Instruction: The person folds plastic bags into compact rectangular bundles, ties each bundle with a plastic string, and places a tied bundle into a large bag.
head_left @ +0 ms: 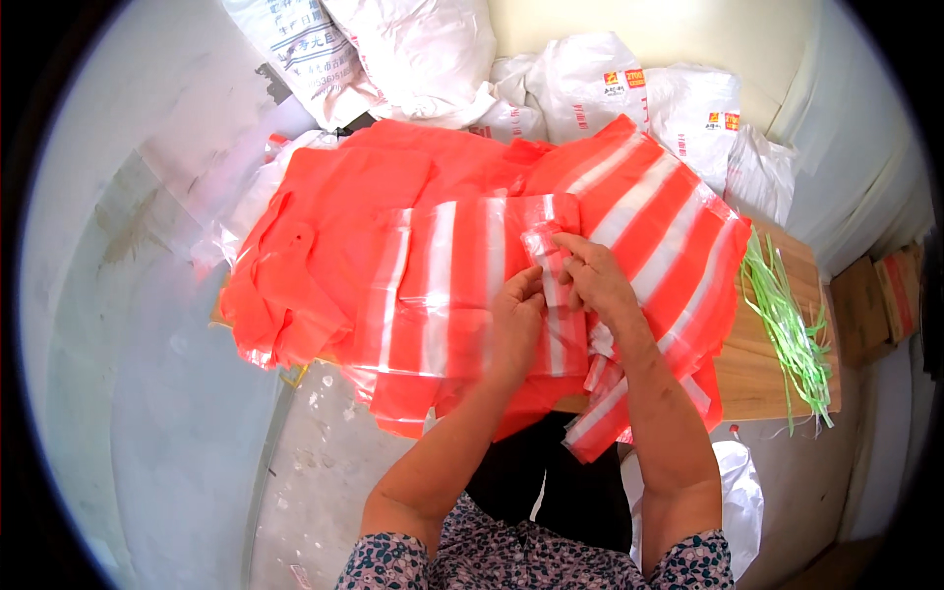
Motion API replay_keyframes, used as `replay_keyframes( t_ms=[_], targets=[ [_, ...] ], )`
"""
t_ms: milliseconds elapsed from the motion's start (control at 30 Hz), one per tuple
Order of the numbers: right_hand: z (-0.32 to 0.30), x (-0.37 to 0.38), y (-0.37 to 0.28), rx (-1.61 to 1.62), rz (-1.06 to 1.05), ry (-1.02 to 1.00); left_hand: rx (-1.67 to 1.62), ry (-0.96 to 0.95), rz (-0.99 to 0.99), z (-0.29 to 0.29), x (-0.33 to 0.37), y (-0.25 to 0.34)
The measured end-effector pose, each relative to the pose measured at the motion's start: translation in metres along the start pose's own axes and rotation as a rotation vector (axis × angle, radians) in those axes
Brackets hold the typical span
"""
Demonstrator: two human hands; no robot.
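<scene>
Flowered sleeves lead to a left hand, fingers pinching striped plastic, and a right hand, grip unclear; work seems partway, green strips on the desk apparently unused.

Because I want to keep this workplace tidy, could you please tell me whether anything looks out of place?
A red-and-white plastic piece hangs askew off the front of the wooden table. White flecks dot the floor, possibly litter. Green strips lie loosely tangled at the right.
</scene>
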State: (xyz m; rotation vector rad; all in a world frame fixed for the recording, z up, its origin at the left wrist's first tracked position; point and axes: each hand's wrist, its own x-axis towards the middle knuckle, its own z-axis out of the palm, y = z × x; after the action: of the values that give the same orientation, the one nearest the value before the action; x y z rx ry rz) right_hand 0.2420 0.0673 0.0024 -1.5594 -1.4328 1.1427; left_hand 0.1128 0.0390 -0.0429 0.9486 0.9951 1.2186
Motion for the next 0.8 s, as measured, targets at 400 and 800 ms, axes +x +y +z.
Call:
replay_keyframes(
  t_ms=[400,800],
  targets=[
    [0.021,0.034,0.001,-1.137,-0.599,0.446,0.127,-0.029,0.136,-0.005,0.008,-0.017],
    [0.015,0.040,-0.005,-1.044,-0.593,0.420,-0.121,-0.057,0.035,-0.007,0.011,-0.017]
  ],
)
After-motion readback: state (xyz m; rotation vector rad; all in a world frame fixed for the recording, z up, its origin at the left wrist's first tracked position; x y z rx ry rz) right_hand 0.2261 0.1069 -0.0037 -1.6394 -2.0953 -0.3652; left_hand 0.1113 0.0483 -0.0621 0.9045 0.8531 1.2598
